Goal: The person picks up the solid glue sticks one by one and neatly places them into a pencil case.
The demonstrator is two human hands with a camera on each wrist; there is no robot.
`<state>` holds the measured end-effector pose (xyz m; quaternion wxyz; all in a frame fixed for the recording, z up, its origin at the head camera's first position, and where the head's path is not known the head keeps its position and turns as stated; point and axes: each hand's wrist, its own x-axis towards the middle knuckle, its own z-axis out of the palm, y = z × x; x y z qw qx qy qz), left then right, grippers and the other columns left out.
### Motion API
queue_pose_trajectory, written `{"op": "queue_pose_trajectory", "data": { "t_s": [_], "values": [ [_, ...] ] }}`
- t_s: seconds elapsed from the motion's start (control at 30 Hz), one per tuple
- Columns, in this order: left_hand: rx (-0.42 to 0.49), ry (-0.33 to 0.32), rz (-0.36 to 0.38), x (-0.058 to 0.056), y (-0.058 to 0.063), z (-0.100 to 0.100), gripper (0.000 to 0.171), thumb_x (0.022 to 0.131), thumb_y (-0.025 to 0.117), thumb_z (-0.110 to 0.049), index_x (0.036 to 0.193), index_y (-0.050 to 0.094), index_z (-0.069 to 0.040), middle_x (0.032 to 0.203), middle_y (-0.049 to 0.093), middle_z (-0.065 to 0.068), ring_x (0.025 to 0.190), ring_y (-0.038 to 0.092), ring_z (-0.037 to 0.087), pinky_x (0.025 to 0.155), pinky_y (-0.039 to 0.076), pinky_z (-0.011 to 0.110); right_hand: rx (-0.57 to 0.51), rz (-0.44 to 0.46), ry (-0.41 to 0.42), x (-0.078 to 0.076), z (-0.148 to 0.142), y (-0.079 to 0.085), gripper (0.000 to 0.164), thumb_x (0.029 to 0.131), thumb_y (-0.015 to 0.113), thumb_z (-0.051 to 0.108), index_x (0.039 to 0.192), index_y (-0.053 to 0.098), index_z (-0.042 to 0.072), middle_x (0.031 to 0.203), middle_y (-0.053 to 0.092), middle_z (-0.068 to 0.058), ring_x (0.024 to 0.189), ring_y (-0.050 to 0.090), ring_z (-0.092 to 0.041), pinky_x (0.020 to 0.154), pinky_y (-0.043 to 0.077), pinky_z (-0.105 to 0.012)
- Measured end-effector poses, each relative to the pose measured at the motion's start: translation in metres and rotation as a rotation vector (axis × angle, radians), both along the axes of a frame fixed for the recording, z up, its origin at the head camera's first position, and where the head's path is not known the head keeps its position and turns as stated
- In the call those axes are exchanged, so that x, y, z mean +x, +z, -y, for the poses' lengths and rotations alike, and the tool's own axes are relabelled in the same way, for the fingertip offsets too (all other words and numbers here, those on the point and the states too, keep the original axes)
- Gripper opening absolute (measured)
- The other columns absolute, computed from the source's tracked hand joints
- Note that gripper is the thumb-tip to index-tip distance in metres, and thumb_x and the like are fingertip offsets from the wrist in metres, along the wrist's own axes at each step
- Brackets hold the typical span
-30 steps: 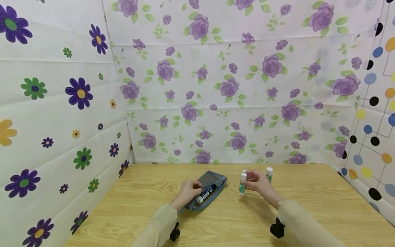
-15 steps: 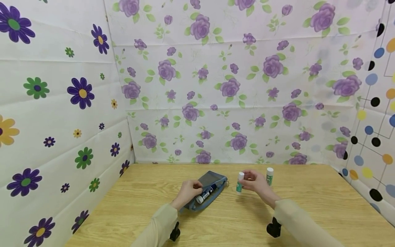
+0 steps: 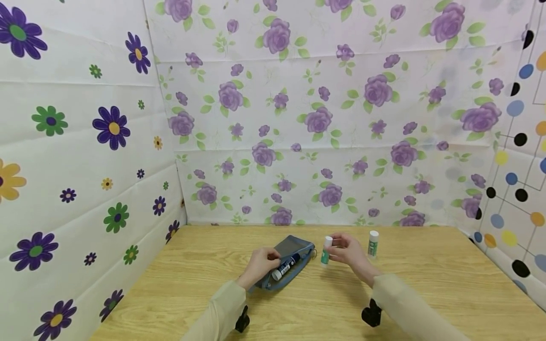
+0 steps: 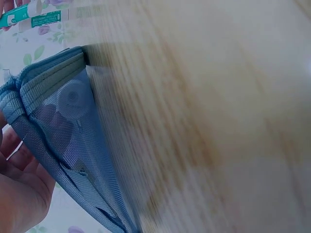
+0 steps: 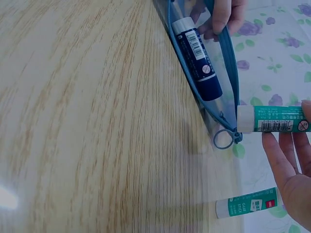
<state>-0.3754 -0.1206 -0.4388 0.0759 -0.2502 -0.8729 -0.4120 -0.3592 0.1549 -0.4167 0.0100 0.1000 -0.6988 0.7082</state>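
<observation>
table: in front of the rear cloth, between the left cloth and the right cloth
pouch: on the table, slanting from near left to far right
pouched glue stick: lengthwise in the pouch's open mouth
left hand: at the pouch's left side, pinching the mouth's left lip, just left of the pouched glue stick
held glue stick: nearly upright in the right hand, just right of the pouch
right hand: between the held glue stick and the standing glue stick
standing glue stick: upright on the table, rightmost of the three, well apart from the pouch
</observation>
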Motion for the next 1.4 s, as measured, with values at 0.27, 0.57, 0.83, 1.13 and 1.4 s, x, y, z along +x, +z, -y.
{"op": "queue_pose_trajectory", "data": {
  "t_s": [0.27,0.57,0.83,1.13,1.4],
  "values": [
    [-0.001,0.005,0.004,0.000,0.001,0.000,0.010,0.083,0.061,-0.003,0.090,0.068,-0.002,0.078,0.061,-0.002,0.068,0.055,0.011,0.059,0.045,0.027,-0.044,0.031,-0.032,-0.001,0.006,0.000,0.035,0.082,0.063,-0.002,0.114,0.048,-0.008,0.098,0.053,-0.018,0.086,0.057,-0.027,0.078,0.045,-0.046],
    [-0.004,0.008,-0.008,0.001,0.002,-0.001,0.009,0.083,0.062,-0.002,0.089,0.068,-0.002,0.078,0.060,-0.001,0.068,0.055,0.012,0.059,0.045,0.027,-0.063,0.048,-0.050,-0.004,0.012,-0.003,0.037,0.082,0.062,-0.003,0.116,0.047,-0.008,0.100,0.052,-0.019,0.088,0.057,-0.029,0.077,0.045,-0.046],
    [-0.008,0.013,-0.001,0.001,0.002,0.000,0.009,0.083,0.061,-0.003,0.089,0.068,-0.003,0.078,0.060,-0.002,0.068,0.055,0.012,0.059,0.045,0.027,-0.104,0.064,-0.081,-0.008,0.019,-0.007,0.035,0.082,0.062,-0.004,0.113,0.049,-0.008,0.097,0.052,-0.018,0.084,0.057,-0.026,0.076,0.045,-0.048],
    [0.005,0.004,-0.004,0.002,0.003,0.000,0.009,0.084,0.060,-0.002,0.089,0.068,-0.001,0.077,0.060,-0.002,0.067,0.054,0.012,0.059,0.045,0.027,-0.119,0.081,-0.091,-0.009,0.023,-0.010,0.032,0.083,0.062,-0.003,0.112,0.049,-0.006,0.099,0.050,-0.017,0.086,0.056,-0.026,0.074,0.047,-0.045],
    [0.006,0.008,-0.011,0.001,0.002,0.001,0.009,0.083,0.061,-0.002,0.088,0.068,-0.002,0.077,0.061,-0.002,0.067,0.055,0.011,0.060,0.046,0.027,-0.154,0.102,-0.088,-0.010,0.027,-0.010,0.034,0.083,0.062,-0.003,0.114,0.047,-0.007,0.101,0.049,-0.019,0.089,0.054,-0.029,0.077,0.045,-0.048]
  ]
}}
